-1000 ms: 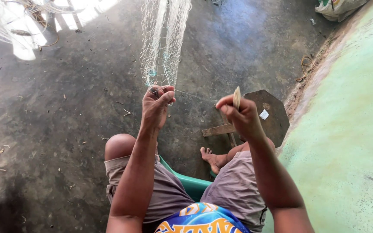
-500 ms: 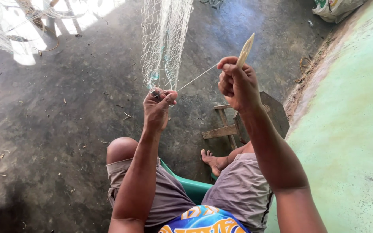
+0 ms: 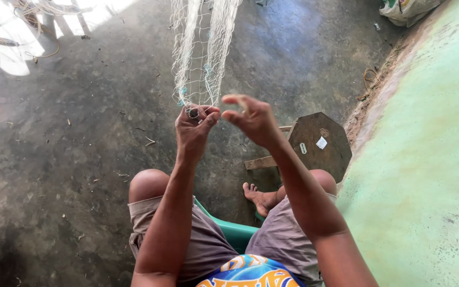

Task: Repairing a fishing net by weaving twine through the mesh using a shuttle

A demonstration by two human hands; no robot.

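Note:
A pale fishing net (image 3: 200, 48) hangs down from the top of the view. My left hand (image 3: 195, 127) pinches the net's lower edge, where the mesh has small blue-green knots. My right hand (image 3: 252, 119) is just right of it, almost touching, its fingers curled round a thin pale netting needle (image 3: 244, 110), of which only a sliver shows. I sit on a green plastic chair (image 3: 235, 231) with knees apart and one bare foot (image 3: 261, 197) tucked under.
A dark octagonal wooden stool (image 3: 320, 143) stands by my right knee. A pale green wall (image 3: 431, 170) fills the right side. A sack (image 3: 405, 9) lies at top right, more net and cord (image 3: 11, 21) at top left. The floor is dark concrete (image 3: 70, 138).
My right hand, which had drawn the needle and thread up and to the right, has come back down to the left. It now sits beside my left hand at the net's edge.

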